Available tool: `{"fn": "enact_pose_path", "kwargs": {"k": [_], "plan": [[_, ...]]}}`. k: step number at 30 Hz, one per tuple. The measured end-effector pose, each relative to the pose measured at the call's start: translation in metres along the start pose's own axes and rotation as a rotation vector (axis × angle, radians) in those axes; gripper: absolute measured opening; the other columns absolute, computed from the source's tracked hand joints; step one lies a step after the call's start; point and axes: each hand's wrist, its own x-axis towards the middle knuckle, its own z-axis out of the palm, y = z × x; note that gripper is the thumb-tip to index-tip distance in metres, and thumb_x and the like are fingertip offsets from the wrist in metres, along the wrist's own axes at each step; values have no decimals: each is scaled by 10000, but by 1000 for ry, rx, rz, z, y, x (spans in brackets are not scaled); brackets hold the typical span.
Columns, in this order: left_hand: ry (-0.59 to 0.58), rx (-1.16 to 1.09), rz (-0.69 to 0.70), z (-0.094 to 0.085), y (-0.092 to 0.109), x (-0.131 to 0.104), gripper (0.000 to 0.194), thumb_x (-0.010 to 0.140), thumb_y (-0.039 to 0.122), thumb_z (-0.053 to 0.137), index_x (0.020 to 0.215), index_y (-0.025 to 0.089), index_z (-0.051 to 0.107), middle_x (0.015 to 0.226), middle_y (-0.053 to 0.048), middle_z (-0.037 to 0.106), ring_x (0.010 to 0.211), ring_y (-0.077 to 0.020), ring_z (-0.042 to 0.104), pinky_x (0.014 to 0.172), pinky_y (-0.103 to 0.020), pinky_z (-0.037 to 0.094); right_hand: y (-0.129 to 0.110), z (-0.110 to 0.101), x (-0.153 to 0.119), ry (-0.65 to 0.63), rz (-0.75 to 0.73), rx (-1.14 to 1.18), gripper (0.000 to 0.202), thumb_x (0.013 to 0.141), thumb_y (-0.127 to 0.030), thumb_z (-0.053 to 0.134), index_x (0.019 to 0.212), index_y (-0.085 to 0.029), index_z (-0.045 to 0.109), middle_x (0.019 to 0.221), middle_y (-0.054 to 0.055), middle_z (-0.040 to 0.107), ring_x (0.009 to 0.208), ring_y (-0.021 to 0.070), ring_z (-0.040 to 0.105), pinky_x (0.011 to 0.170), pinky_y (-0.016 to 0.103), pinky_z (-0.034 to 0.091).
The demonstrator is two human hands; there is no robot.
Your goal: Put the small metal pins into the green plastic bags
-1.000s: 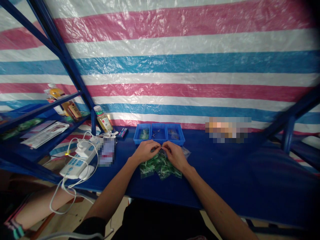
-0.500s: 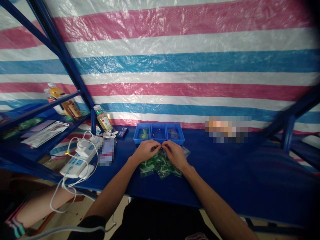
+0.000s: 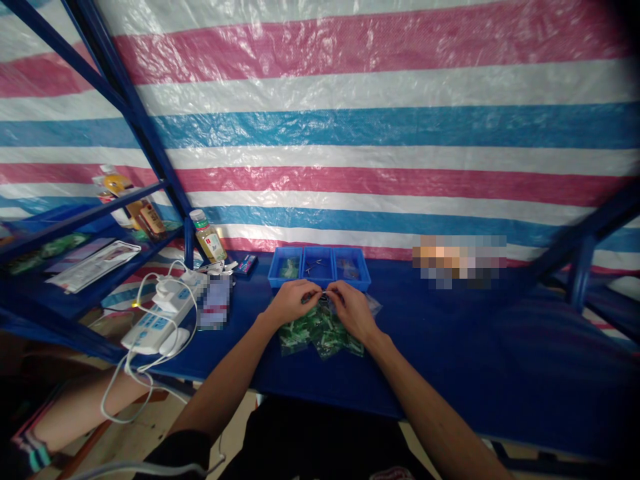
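Note:
My left hand [image 3: 295, 299] and my right hand [image 3: 347, 306] meet at the fingertips, both closed in a pinch. Between them is something small, too tiny to make out. Just below lie several small clear plastic bags with green contents [image 3: 320, 333], spread on the blue table [image 3: 430, 360]. Right behind my hands stands a blue tray [image 3: 320, 250] with three compartments. Its left compartment holds a small greenish bag [image 3: 290, 269], the middle one a thin metal tool [image 3: 313, 267], and the right one small parts in clear plastic [image 3: 347, 269].
To the left sit a white power strip [image 3: 157, 320] with tangled cables, a blurred flat item [image 3: 215, 300], a small blue box [image 3: 245, 265] and a bottle [image 3: 208, 237]. A blue metal frame [image 3: 145, 140] rises there. Another person's limb [image 3: 85, 410] shows at lower left.
My hands stay in nearly the same place, with the fingertips shifting slightly. The whole view has moved a little; the bags and tray keep their places.

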Motion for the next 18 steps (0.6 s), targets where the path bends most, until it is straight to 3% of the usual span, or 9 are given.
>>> {"fn": "enact_pose_path", "kwargs": {"k": [4,8,18], "plan": [[-1,-14,2,-1,1,0,188,984,278,563,1001,174,719,877,-47,709,765,-148,629,725,-258,471,0,0,0,-6,13,-22,182,1013,-271,491,921,-233,644,916,48,709,849,223,657,783,315,467],[-4,-11,0,-1,1,0,190,984,278,562,993,171,720,867,-47,705,758,-147,625,713,-252,468,2,1,0,8,19,13,109,979,-257,548,1034,-231,639,957,42,717,833,212,663,774,305,478],[2,-22,15,-2,0,1,186,984,271,564,976,172,721,854,-41,699,736,-140,613,695,-247,451,-1,-1,0,-2,10,-13,160,1009,-272,505,928,-232,637,905,38,690,829,213,644,772,309,458]]}}
